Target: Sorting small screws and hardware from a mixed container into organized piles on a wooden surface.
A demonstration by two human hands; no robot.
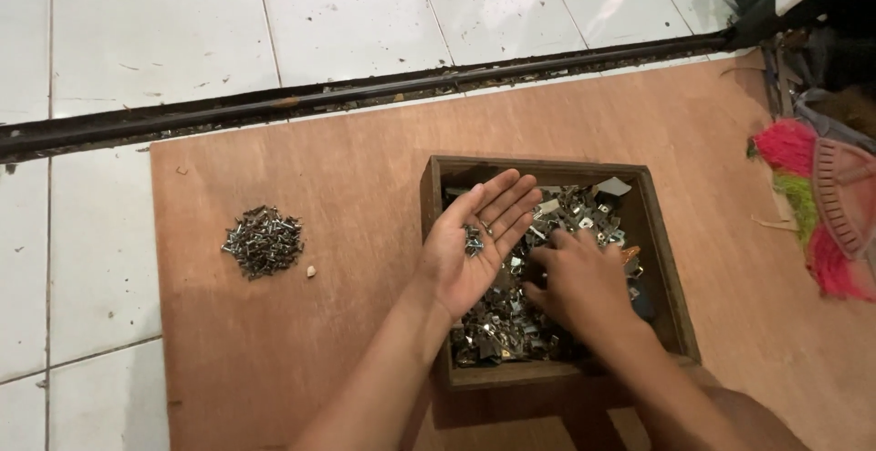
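My left hand (474, 246) is turned palm up near the middle of the frame, fingers spread flat and wide open, hovering over the left part of the wooden box (436, 232). A few small screws (474, 239) lie loose in the hollow of that palm; I am cradling them, not gripping them. My forearm runs down from it to the bottom edge of the frame.

Just to the right, my right hand (579, 282) is palm down inside the box, fingers curled and pressed into the mixed metal hardware (511, 323), a jumble of small brackets, clips and screws that covers the box floor. My fingertips are buried among the pieces, so I cannot tell whether they have pinched anything.

The box is square, dark brown, with low walls, and it sits on a sheet of plywood (347, 177) that fills the centre and right of the frame.

Farther left on the same board, well apart from the box, sits a small pile of screws (263, 241), with a tiny pale scrap (311, 271) just beside its lower right.

At the right edge of the frame lies a broom (812, 204) with pink and green bristles.

Beyond the board, a dark floor track (365, 95) crosses the frame from left to upper right, and white floor tiles (155, 31) fill the upper left.
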